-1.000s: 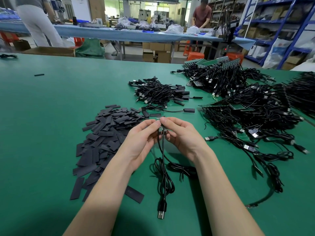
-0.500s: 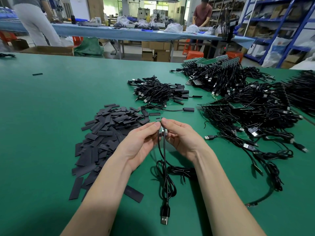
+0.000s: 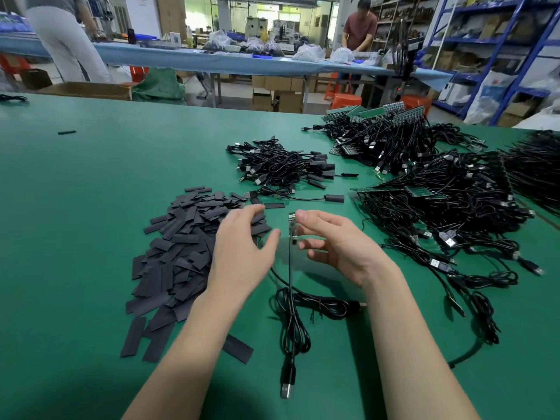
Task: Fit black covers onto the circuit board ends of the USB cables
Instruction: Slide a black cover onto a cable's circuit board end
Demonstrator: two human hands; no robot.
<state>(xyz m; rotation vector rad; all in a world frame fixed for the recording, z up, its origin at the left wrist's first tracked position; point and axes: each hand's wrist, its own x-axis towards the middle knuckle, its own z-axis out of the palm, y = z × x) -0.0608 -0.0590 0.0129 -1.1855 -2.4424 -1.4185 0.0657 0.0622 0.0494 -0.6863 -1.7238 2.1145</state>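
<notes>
My right hand (image 3: pixel 336 247) pinches the small circuit board (image 3: pixel 292 227) at the end of a black USB cable (image 3: pixel 291 313), holding it upright above the green table (image 3: pixel 91 177). The cable hangs down in loops, with its USB plug (image 3: pixel 286 389) lying near the table's front edge. My left hand (image 3: pixel 242 253) hovers open, fingers spread, over the right edge of the pile of flat black covers (image 3: pixel 181 247), holding nothing.
A heap of cables with covers fitted (image 3: pixel 285 168) lies beyond my hands. Large tangles of uncovered cables with green boards (image 3: pixel 448 201) fill the right side. One loose cover (image 3: pixel 238 348) lies by my left forearm. Two people stand at a far blue table.
My left hand has let go of the circuit board and moved left over the cover pile, opening its fingers. My right hand still holds the board, slightly farther right.
</notes>
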